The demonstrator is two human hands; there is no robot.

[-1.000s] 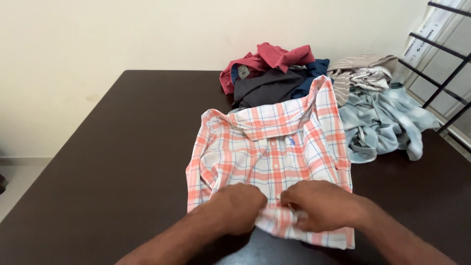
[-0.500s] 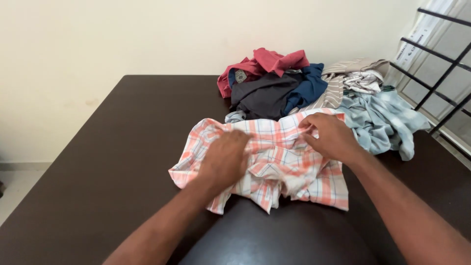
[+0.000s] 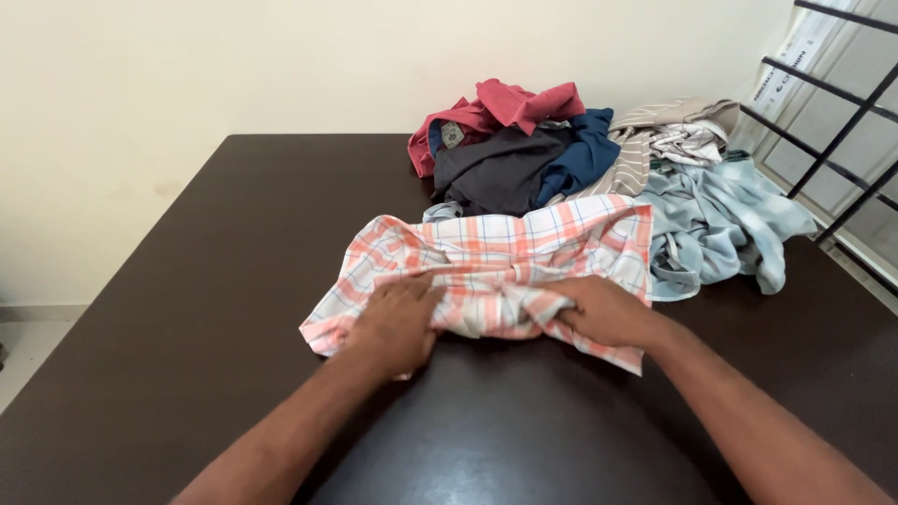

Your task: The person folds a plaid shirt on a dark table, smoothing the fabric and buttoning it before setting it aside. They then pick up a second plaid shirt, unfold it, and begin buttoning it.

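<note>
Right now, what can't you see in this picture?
Head view:
- Shirt front edge: under the left hand and right hand.
- Clothes at the pile's bottom: covered by those on top.
- Table's near corners: cut off by the frame.

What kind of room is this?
Probably a room in a home, used for sorting laundry. A dark table stands against a plain cream wall, with a barred window at the right. A pile of clothes waits while both hands press a checked shirt.
</note>
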